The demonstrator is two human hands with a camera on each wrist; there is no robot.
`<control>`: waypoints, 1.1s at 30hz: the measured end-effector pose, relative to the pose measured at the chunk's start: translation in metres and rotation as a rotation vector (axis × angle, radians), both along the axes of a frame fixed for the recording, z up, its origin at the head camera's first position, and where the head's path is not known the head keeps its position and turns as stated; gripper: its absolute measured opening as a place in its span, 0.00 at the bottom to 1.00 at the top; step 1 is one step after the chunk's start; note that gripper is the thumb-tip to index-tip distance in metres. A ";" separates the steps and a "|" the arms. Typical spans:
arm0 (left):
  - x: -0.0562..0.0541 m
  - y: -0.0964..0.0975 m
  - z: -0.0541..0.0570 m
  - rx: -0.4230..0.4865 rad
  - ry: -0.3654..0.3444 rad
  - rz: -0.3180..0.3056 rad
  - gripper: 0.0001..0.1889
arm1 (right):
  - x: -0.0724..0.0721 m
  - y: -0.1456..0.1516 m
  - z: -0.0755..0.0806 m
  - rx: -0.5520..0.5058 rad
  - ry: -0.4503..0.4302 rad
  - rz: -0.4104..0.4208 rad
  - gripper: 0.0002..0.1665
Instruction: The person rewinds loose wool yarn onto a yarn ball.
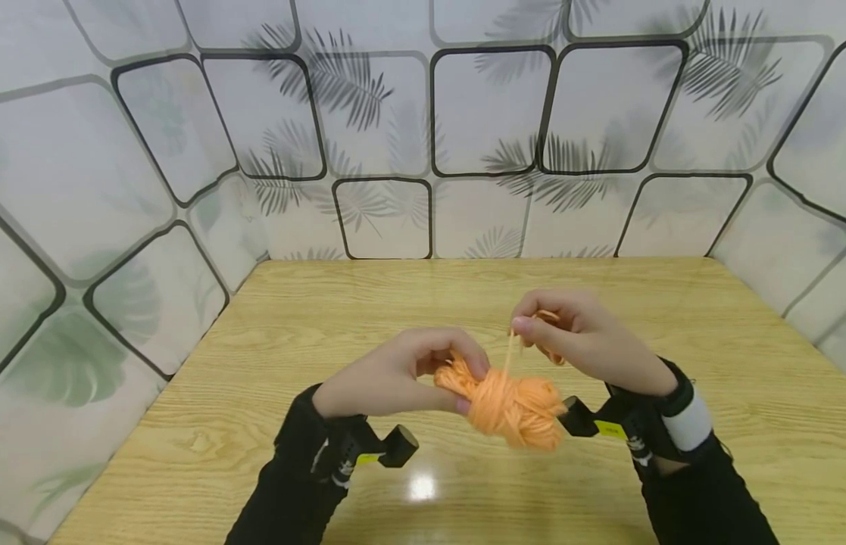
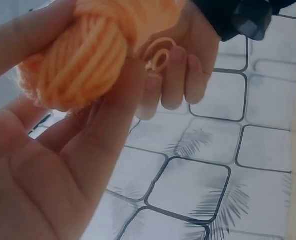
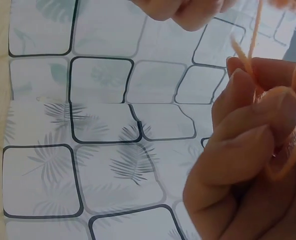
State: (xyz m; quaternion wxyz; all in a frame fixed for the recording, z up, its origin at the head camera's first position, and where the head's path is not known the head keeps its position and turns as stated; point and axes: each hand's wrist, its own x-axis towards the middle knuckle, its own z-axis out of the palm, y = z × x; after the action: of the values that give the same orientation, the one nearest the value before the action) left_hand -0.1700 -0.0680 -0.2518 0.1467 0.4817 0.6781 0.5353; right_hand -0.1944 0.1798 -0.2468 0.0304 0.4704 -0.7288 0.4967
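An orange yarn skein [image 1: 514, 409], bound round its middle by wraps of the same yarn, is held above the table by my left hand [image 1: 416, 371]. The left thumb and fingers grip its left end; in the left wrist view the skein [image 2: 83, 60] sits between them. Up and to the right, my right hand [image 1: 579, 333] pinches a yarn strand [image 1: 510, 352] that runs taut down to the skein. Loose loops of yarn [image 3: 287, 170] hang about the right fingers in the right wrist view.
A light wood-grain table [image 1: 313, 303] lies beneath both hands. Patterned panels [image 1: 487, 113] with leaf prints and dark outlines stand behind it and at both sides. Each wrist wears a black strap with a small camera block [image 1: 398, 446].
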 end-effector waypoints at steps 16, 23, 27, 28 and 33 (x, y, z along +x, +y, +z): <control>0.001 -0.004 0.000 0.331 -0.141 0.138 0.12 | -0.004 -0.009 -0.007 0.118 -0.077 0.065 0.07; 0.002 0.000 0.002 0.387 -0.142 0.361 0.13 | -0.003 -0.018 -0.012 0.197 -0.107 0.019 0.07; 0.001 0.003 0.002 0.398 -0.155 0.485 0.14 | -0.004 -0.023 -0.014 0.215 -0.153 0.052 0.09; 0.001 0.003 0.002 0.397 -0.152 0.515 0.14 | -0.003 -0.024 -0.015 0.230 -0.165 0.050 0.10; -0.001 0.005 0.000 0.373 -0.084 0.653 0.14 | 0.000 -0.026 -0.014 0.293 -0.180 0.048 0.12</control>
State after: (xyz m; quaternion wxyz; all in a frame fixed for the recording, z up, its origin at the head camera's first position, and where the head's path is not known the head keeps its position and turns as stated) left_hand -0.1714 -0.0629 -0.2516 -0.0944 0.2361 0.6802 0.6875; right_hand -0.1945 0.1538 -0.2604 -0.1155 0.4406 -0.7819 0.4257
